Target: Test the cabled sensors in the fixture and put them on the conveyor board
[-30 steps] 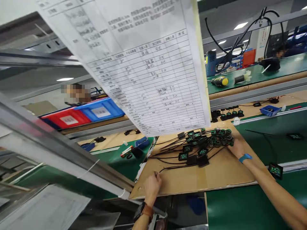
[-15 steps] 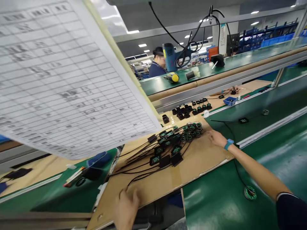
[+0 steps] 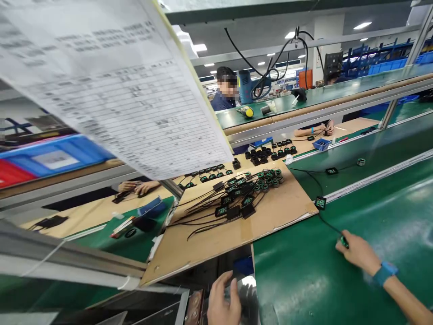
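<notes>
My right hand is closed around a small round green circuit board over the green work surface. A black cable runs from it to a square black-framed circuit board. My left hand has its fingers apart and holds nothing, in front of the cardboard sheet. On that sheet lies a pile of cabled circuit boards, their black leads pointing left. Several round boards sit grouped at the pile's right end.
A printed sheet hangs close on the upper left. Another cabled board lies on the green belt beyond. Co-workers' hands handle parts across the line. A blue heat gun is at the upper shelf. A gap lies below the cardboard.
My right hand has left the cardboard and come to the round board on the green surface, gripping it. My left hand has moved off the cardboard's front part. The view has shifted.
</notes>
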The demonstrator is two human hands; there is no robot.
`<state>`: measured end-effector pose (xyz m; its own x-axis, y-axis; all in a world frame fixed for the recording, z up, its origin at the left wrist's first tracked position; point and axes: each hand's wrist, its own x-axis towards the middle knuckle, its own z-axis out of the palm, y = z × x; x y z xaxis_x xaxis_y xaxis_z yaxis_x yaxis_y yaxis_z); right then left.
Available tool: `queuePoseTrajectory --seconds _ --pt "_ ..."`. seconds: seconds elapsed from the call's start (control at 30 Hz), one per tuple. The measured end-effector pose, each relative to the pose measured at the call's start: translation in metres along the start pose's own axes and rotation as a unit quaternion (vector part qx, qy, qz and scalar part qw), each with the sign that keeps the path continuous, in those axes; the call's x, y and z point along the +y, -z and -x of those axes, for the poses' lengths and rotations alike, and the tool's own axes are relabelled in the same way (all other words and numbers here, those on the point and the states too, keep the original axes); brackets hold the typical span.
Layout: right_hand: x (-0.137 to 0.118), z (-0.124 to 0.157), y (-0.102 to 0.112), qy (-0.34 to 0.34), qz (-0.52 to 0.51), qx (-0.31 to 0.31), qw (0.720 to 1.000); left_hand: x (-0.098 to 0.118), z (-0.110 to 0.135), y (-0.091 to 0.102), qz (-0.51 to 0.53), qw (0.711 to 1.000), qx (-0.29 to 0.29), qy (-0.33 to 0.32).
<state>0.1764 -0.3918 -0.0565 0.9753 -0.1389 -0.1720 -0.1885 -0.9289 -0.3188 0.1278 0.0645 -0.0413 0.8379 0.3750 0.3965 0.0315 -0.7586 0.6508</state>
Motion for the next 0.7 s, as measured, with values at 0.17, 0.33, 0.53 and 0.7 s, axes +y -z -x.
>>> queuePoseTrajectory --seconds 0.17,0.33,0.53,0.7 --pt "0.018 0.003 0.132 0.104 0.035 0.226 0.968 0.055 0.020 0.012 0.112 0.991 -0.048 0.061" --pt "-0.066 0.047 0.245 0.415 0.004 0.203 0.887 0.125 0.043 0.026 0.276 0.953 -0.105 0.066" --pt "-0.231 0.089 0.240 0.675 -0.036 0.019 0.737 0.183 0.118 0.045 0.572 0.791 -0.206 0.074" --pt "-0.386 0.129 0.091 0.785 -0.081 -0.127 0.600 0.136 0.201 0.069 0.801 0.543 -0.133 0.215"
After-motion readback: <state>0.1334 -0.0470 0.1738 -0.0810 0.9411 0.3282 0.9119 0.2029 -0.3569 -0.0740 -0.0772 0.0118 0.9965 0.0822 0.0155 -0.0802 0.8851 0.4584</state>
